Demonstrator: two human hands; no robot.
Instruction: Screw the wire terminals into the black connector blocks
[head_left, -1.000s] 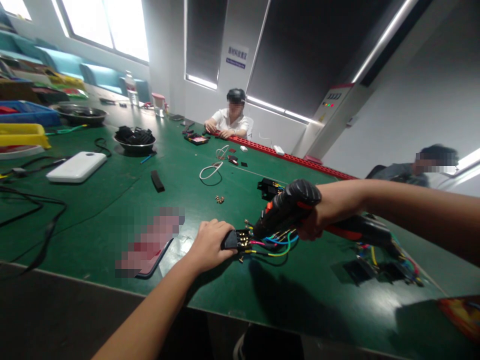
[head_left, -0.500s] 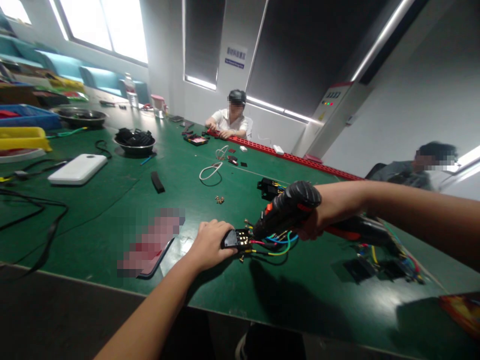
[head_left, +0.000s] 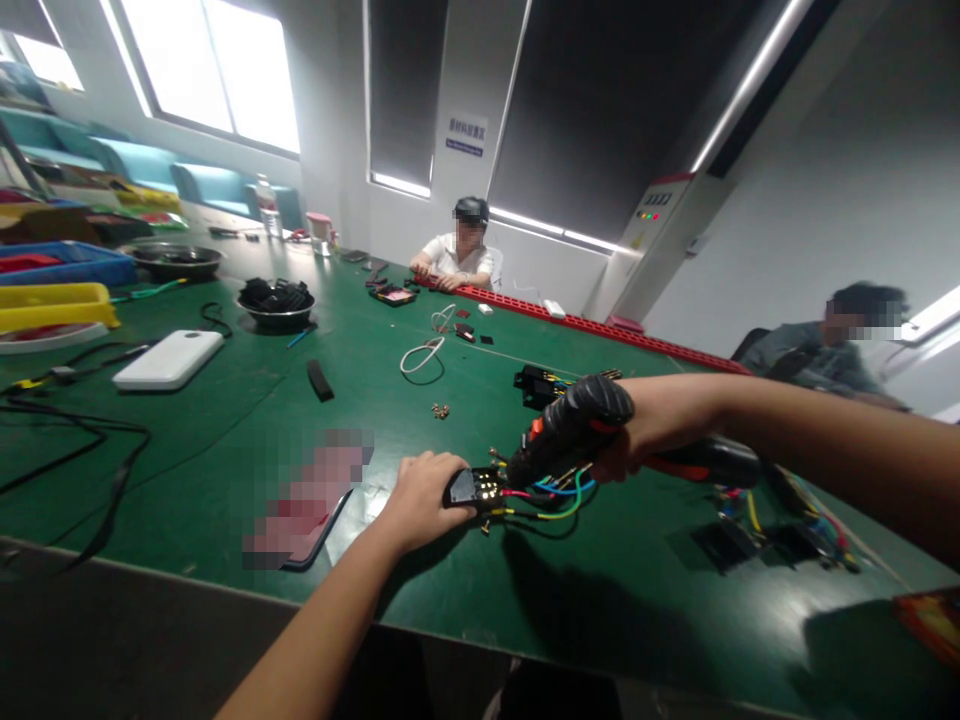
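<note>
My left hand (head_left: pixel 429 502) grips a small black connector block (head_left: pixel 474 488) on the green table, thumb on its near side and fingers on the far side. Brass contacts show on the block, and red, yellow-green and blue wires (head_left: pixel 559 512) run from it to the right. My right hand (head_left: pixel 626 445) is wrapped round a black and orange power screwdriver (head_left: pixel 574 425), whose front end is over the wired side of the block. Its tip cannot be made out. Another black connector block (head_left: pixel 536 385) lies just beyond the tool.
Small brass screws (head_left: pixel 440 411) lie beyond my left hand. A phone (head_left: pixel 311 510) is at the left, near a white power bank (head_left: pixel 169 360) and a bowl of black parts (head_left: pixel 276 303). More wired blocks (head_left: pixel 724 543) lie right. Two people sit beyond the table.
The view has tilted slightly, so the surroundings sit a little lower in the picture. Both hands keep their holds, with the screwdriver still at the block.
</note>
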